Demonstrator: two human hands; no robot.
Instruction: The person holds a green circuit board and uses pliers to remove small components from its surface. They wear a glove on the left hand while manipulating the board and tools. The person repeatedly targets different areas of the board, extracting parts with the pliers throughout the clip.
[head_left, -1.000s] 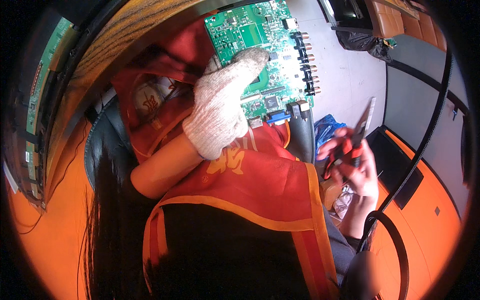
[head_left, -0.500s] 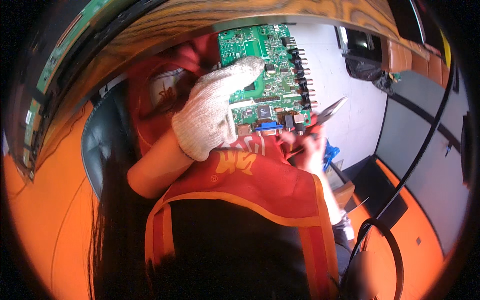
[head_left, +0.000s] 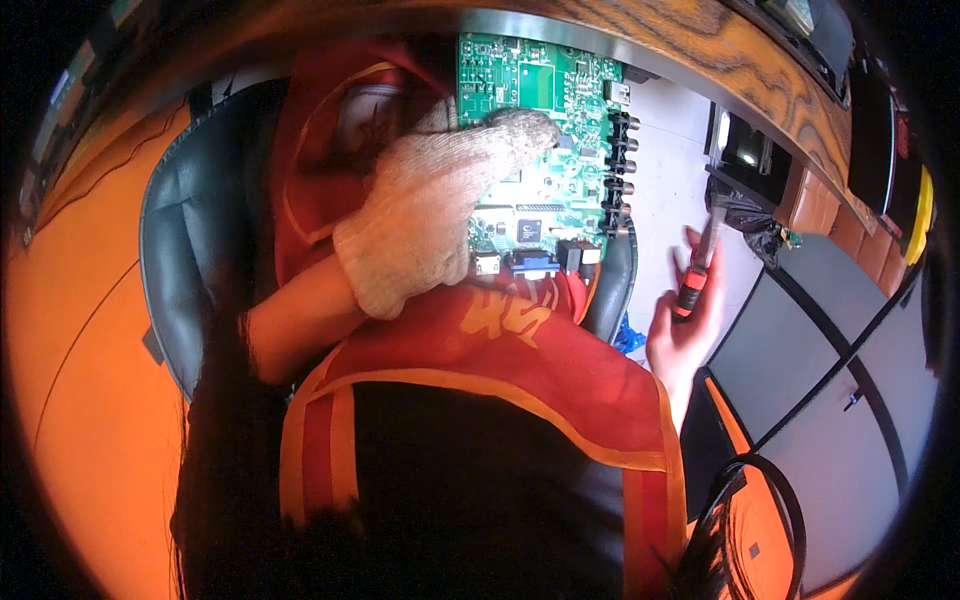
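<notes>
My left hand (head_left: 420, 215), in a knitted off-white glove, grips a green circuit board (head_left: 540, 90) by its left side, thumb lying across its face. A row of dark round sockets (head_left: 618, 170) lines the board's right edge. A blue connector (head_left: 533, 262) and a pale one sit along its lower edge. Well to the right of the board, my bare right hand (head_left: 688, 335) is closed around a bladed tool (head_left: 692, 285) with a red-and-black handle. Its flat metal blade points up and away from the board.
A wooden table edge (head_left: 700, 40) curves across the top, just beyond the board. My red apron (head_left: 480, 340) with orange trim lies below it. A dark chair (head_left: 190, 210) is at left. At right are a black plastic bag (head_left: 745, 205), a grey panel (head_left: 850, 290) and a black cable (head_left: 775, 470).
My right hand has swung away from the board's lower right corner, out to the right, with the bladed tool turning more upright. The board has shifted slightly in view, still in my left hand.
</notes>
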